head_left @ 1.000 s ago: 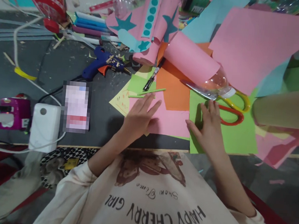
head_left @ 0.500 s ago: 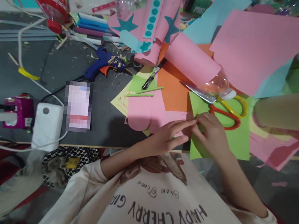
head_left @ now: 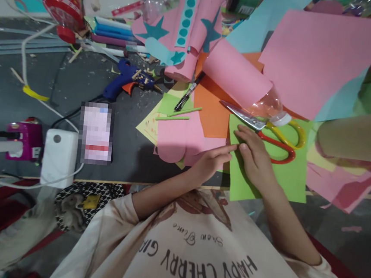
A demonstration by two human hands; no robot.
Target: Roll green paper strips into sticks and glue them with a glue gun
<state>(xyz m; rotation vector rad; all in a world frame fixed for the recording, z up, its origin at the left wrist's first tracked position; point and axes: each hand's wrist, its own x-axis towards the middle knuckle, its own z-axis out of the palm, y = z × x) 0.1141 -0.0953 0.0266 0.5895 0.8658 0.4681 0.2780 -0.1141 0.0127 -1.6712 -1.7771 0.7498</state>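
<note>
My right hand (head_left: 253, 155) lies with its fingers stretched out on a green sheet of paper (head_left: 275, 181), just left of the scissors' handles. The scissors (head_left: 277, 147), with one red and one yellow handle, rest across the sheet's upper part. My left hand (head_left: 206, 164) reaches over from the left. Its index finger is extended to the sheet's left edge, close to my right thumb, and its other fingers are partly hidden. Pink paper pieces (head_left: 172, 142) lie beyond my left hand, with two thin green strips (head_left: 184, 111) and a black pen (head_left: 189, 92) above them.
A pink-wrapped bottle (head_left: 239, 74) lies over orange paper (head_left: 210, 111). Farther back stands a pink paper rocket shape (head_left: 196, 32). To the left are a blue glue gun (head_left: 128, 80), a phone (head_left: 96, 133), a white charger (head_left: 59, 158) and cables. A large pink sheet (head_left: 319, 60) is at upper right.
My right hand has opened from bent fingers near the sheet's edge to lying flat on the green paper. My left fingers have drawn closer together. The sheet's lower left edge has shifted slightly left.
</note>
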